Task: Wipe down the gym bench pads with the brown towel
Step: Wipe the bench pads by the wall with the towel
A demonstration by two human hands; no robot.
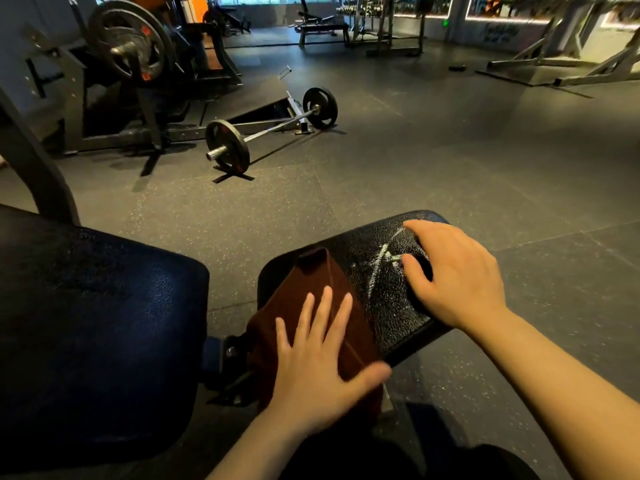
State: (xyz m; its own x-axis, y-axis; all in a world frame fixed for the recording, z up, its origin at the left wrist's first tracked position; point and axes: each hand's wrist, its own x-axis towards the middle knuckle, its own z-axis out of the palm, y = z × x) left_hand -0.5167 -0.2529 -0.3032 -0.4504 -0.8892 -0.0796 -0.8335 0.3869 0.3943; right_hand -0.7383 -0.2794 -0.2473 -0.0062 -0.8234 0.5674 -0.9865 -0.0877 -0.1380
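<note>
Head view looks down at two bare hands over a small black seat pad [388, 306]. The pad's skin is cracked, and it has pale white scratch marks near the middle.

The brown towel [311, 289] lies folded on the left part of this pad. Its near end hangs over the pad's edge. The left hand [318, 368] lies flat on top of the towel. Its fingers [323, 313] are straight and spread out, pointing away from the person, and they press down on the cloth. The thumb sticks out to the right, at the towel's right edge. The towel is under the fingers and palm, not wrapped up in them.

The right hand [457, 271] rests on the far right part of the pad, beside the white marks. Its fingers are bent a little and loose, and they hold nothing. It does not touch the towel.

A big dark blue pad [97, 306] sits to the left, with a gap between the two pads. A barbell [270, 129] with black plates lies on the dark floor [450, 150] farther off.
</note>
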